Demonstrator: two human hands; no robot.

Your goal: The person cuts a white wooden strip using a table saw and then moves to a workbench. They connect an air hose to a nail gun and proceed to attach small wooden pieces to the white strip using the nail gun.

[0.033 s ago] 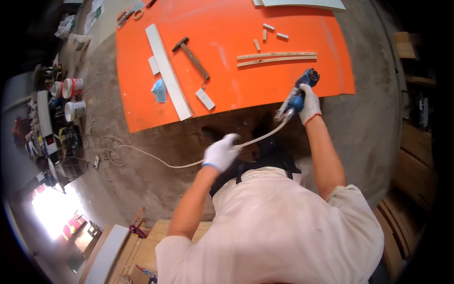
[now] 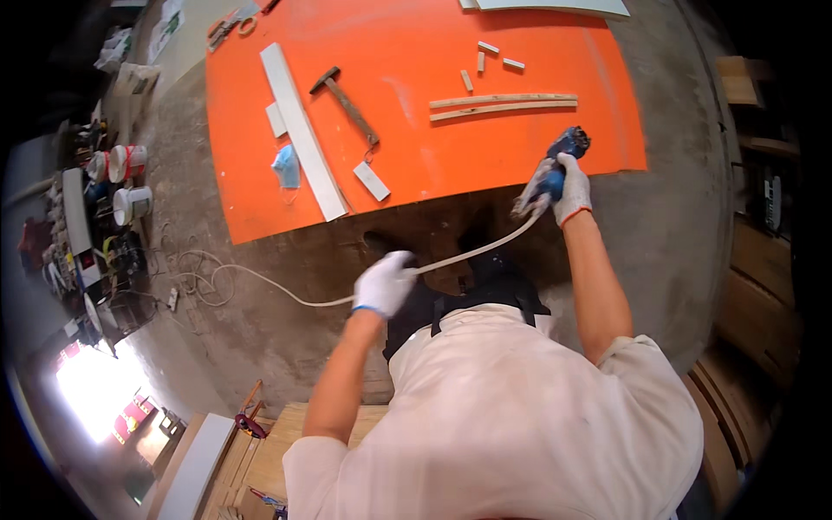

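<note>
My right hand point(image 2: 573, 190), in a white glove with a red cuff, is closed around a blue corded power tool point(image 2: 555, 178) with a metal base; its exact kind is not clear. The tool is held over the near right edge of the orange board point(image 2: 390, 156). A pale power cord point(image 2: 485, 249) runs from it down and left. My left hand point(image 2: 384, 286), gloved in white with a blue cuff, grips this cord in front of my body; motion blurs its fingers a little.
On the orange board lie a hammer point(image 2: 348, 108), a long white strip point(image 2: 303, 134), two thin wood strips point(image 2: 503, 106), several small blocks point(image 2: 488, 48), a white block point(image 2: 372, 181) and a blue mask point(image 2: 286, 166). Loose cord point(image 2: 208, 277) coils on the floor near white buckets point(image 2: 132, 205).
My left hand has shifted left along the cord. The power tool in my right hand has moved slightly right, and the whole view has drifted a little.
</note>
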